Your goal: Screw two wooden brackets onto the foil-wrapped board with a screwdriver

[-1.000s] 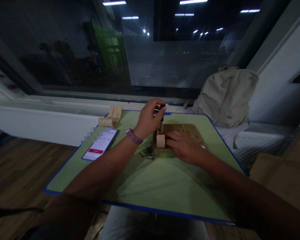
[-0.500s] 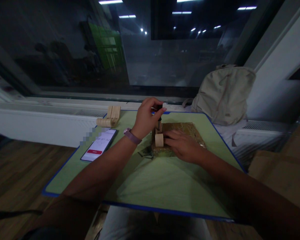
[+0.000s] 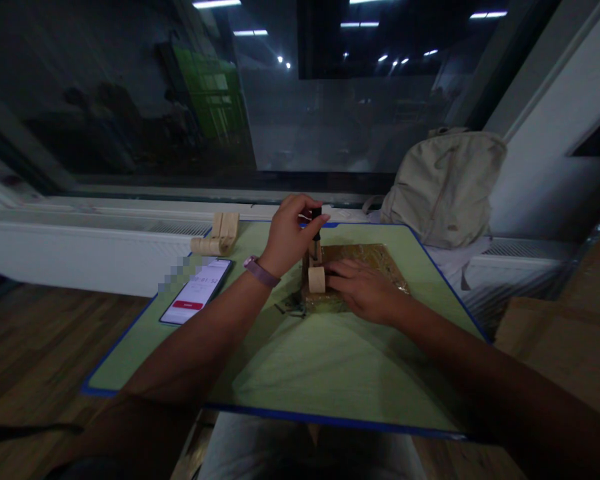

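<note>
My left hand [image 3: 296, 230] is closed on the black handle of a screwdriver [image 3: 317, 230], which stands upright with its shaft pointing down at a light wooden piece [image 3: 317, 280]. The piece has a rounded front end and lies on a brown, tape-wrapped board [image 3: 363, 253]. From the right, my right hand [image 3: 363, 290] grips the wooden piece, its fingers against the side and partly hidden. Where the screwdriver's tip meets the wood is too small to make out. Several small dark screws [image 3: 294, 308] lie just left of the board.
More curved wooden pieces [image 3: 224, 230] sit at the table's far left corner. A phone [image 3: 196, 293] with a lit screen lies below them. The green table [image 3: 300, 373] has a blue edge. Behind it are a window and a beige backpack [image 3: 445, 190]; a cardboard box [image 3: 545, 347] stands right.
The screwdriver's handle shows more between my left fingers, which have shifted their hold slightly. My right hand stays on the wooden piece. The whole view has moved a little.
</note>
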Demonstrator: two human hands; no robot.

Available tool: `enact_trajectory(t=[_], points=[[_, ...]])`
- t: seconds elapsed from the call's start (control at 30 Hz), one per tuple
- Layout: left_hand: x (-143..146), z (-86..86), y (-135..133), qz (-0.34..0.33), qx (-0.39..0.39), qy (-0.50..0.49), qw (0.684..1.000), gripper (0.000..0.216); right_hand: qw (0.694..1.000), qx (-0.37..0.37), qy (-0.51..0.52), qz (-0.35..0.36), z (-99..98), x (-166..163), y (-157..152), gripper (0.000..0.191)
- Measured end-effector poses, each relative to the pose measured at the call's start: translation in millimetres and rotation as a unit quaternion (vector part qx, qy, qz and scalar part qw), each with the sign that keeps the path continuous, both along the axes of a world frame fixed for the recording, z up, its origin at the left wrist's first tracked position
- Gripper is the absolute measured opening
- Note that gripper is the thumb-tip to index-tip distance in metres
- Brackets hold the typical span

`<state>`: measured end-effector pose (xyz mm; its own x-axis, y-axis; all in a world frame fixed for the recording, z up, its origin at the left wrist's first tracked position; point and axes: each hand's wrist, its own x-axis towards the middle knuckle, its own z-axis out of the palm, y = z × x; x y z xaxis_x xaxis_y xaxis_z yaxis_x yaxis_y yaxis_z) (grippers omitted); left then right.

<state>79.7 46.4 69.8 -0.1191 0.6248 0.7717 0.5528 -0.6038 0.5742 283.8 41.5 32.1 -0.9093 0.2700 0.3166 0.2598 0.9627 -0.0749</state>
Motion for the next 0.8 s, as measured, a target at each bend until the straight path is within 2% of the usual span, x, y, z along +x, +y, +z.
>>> enact_trajectory(t=[0.1,0.43,0.5,0.63,0.73,0.8], points=[[-3.1,1.5,0.9,0.024,0.008,0.004,1.000,0.009,1.000,0.004,0.009,0.009,-1.1,0.2,1.2,0.035],[2.3,-1.0,-0.6,-0.036,-0.009,0.016,0.999,0.013,1.000,0.025,-0.005,0.004,-0.9,0.7,1.0,0.035],[2.2,0.6,-1.8,-0.032,-0.007,0.010,0.999,0.007,1.000,0.025,-0.007,0.001,-0.5,0.8,1.0,0.038],[-2.1,4.0,-1.3,0.003,0.017,-0.004,1.000,0.010,1.000,0.011,0.005,0.010,-0.6,0.4,1.5,0.039],[-4.4,3.8,0.4,-0.007,0.009,0.002,1.000,0.003,1.000,0.007,0.002,0.006,-0.5,0.2,1.4,0.039],[-3.8,2.9,0.2,-0.019,-0.006,0.019,1.000,0.008,1.000,0.008,-0.001,0.004,0.0,0.3,0.8,0.039]])
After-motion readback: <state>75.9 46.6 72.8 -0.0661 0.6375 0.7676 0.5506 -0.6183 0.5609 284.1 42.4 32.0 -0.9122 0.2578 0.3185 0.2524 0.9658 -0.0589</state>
